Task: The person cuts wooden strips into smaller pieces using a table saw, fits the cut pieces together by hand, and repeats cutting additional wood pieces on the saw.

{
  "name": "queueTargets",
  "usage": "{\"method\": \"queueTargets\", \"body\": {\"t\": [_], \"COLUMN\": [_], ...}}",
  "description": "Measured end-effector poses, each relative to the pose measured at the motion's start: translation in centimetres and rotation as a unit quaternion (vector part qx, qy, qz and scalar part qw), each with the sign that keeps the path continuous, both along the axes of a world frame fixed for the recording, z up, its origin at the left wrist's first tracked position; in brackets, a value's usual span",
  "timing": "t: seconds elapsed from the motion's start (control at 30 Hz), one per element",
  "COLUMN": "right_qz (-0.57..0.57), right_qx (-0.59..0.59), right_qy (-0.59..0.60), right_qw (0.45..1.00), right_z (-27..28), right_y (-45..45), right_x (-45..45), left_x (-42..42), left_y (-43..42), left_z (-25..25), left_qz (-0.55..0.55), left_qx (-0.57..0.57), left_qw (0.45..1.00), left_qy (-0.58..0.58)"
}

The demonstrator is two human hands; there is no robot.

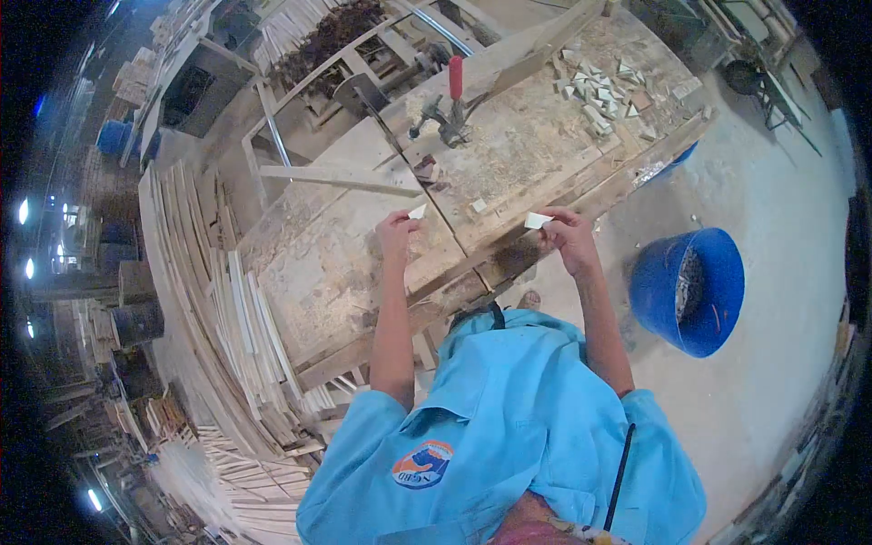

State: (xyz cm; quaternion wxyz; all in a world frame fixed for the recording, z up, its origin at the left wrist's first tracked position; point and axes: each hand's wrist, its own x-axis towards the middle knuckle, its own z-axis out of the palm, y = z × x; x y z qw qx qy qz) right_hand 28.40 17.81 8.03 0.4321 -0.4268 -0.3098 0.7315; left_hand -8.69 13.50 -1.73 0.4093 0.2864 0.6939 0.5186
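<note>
My left hand (396,236) is over the wooden workbench (313,263), its fingers pinching a small pale triangular wood piece (418,212). Near the bench's front edge, my right hand (569,238) grips another small pale wood piece (537,221) between thumb and fingers. The two pieces are apart. Between and beyond the hands, a small light block (479,206) lies on the bench. A clamp with a red handle (455,78) stands farther back, near a dark narrow gap in the bench.
Many small cut pieces (601,94) are heaped at the bench's back right. A blue tub (712,292) stands on the floor at right. Long wooden strips (195,272) are stacked at left. A pale wooden bar (336,178) lies across the bench's back left.
</note>
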Motion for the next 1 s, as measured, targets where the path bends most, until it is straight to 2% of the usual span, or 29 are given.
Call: {"method": "queueTargets", "body": {"t": [0.1, 0.2, 0.27, 0.37, 0.53, 0.63, 0.73, 0.83, 0.93, 1.0], "right_qz": [0.011, 0.029, 0.037, 0.050, 0.056, 0.050, 0.051, 0.062, 0.071, 0.096], "right_qx": [-0.008, -0.009, -0.024, -0.040, -0.049, -0.048, -0.058, -0.054, -0.051, -0.056], "right_qy": [0.014, -0.005, -0.002, 0.007, -0.019, -0.028, -0.036, -0.049, -0.061, -0.079], "right_qw": [1.000, 1.000, 0.999, 0.998, 0.997, 0.997, 0.996, 0.995, 0.994, 0.991], "right_z": [-0.4, -0.5, -1.0, -1.8, -2.1, -2.1, -2.1, -2.8, -2.7, -2.2], "right_y": [0.0, 0.0, -0.1, -0.3, -0.7, -0.8, -0.7, -0.6, -0.1, 0.7], "right_x": [-1.2, -2.4, -3.0, -4.2, -5.7, -6.0, -6.2, -6.4, -7.6, -8.6], "left_x": [-0.1, -1.5, -3.7, -6.2, -8.2, -8.0, -7.9, -6.8, -6.0, -6.4], "left_y": [0.0, 1.4, 3.8, 9.0, 15.8, 16.8, 17.3, 17.0, 16.8, 17.6], "left_z": [0.6, 3.5, 4.2, 4.2, 2.1, 0.4, 0.1, 0.4, -1.0, -1.7], "left_qz": [-0.002, -0.004, -0.038, -0.090, -0.290, -0.304, -0.326, -0.308, -0.311, -0.310], "left_qx": [-0.006, -0.006, 0.047, 0.077, -0.004, -0.029, -0.075, -0.103, -0.041, -0.058], "left_qw": [1.000, 0.993, 0.981, 0.947, 0.868, 0.836, 0.829, 0.860, 0.887, 0.892], "left_qy": [0.027, 0.119, 0.184, 0.299, 0.402, 0.456, 0.449, 0.393, 0.339, 0.325]}}
